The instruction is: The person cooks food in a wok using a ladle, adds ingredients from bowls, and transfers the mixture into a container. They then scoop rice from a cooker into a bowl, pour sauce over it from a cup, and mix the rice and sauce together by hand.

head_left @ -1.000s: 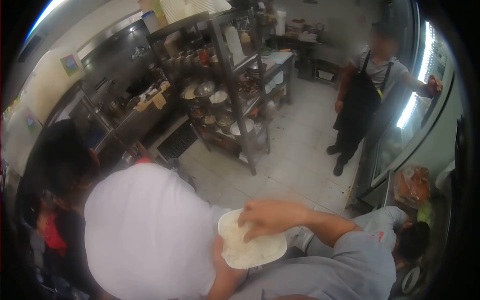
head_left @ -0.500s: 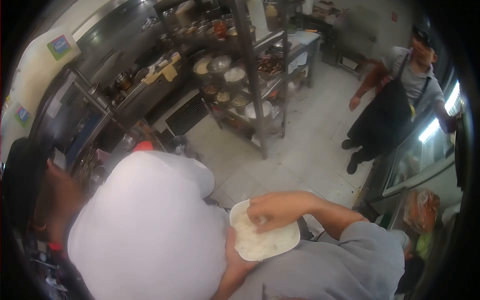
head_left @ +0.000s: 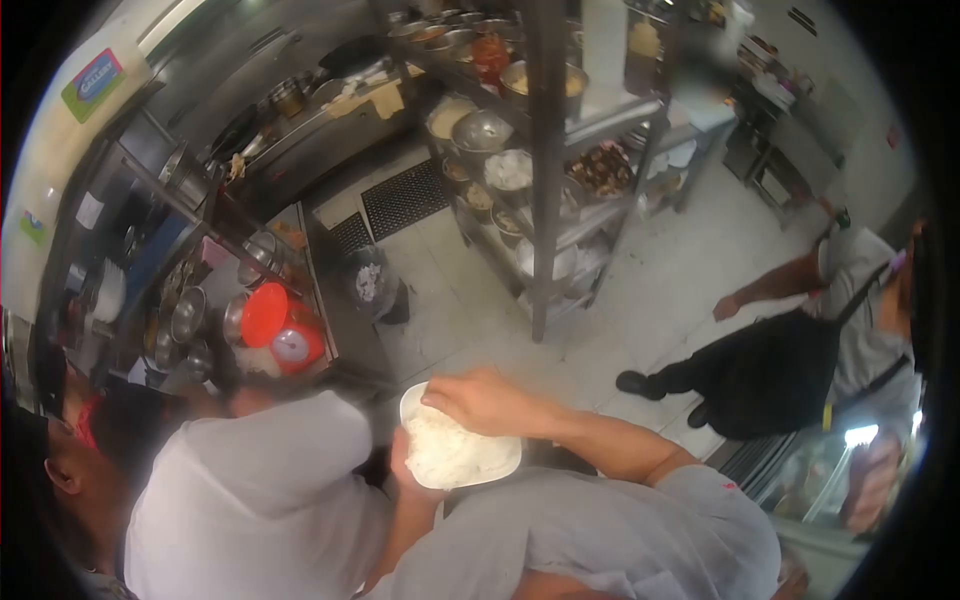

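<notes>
A white, rounded square bowl (head_left: 460, 455) full of what looks like white rice is held low in front of my body. My left hand (head_left: 408, 466) grips its left side from below, partly hidden by the bowl. My right hand (head_left: 480, 400) reaches over the bowl's far edge, its fingers bent and pressed together at the upper left corner, just over the rice. Whether anything is between those fingertips is too small to tell.
Close on the left stands a co-worker in a white shirt (head_left: 260, 490). A red scale (head_left: 300, 345) lies beyond, near a bucket (head_left: 380, 290). Ahead is a metal shelf (head_left: 545, 200) with bowls. At right, another person wears a black apron (head_left: 770, 370).
The view has swung, and the bowl with both hands appears further left. My right fingers have moved from the rice to the bowl's upper left corner. The red scale has come into view.
</notes>
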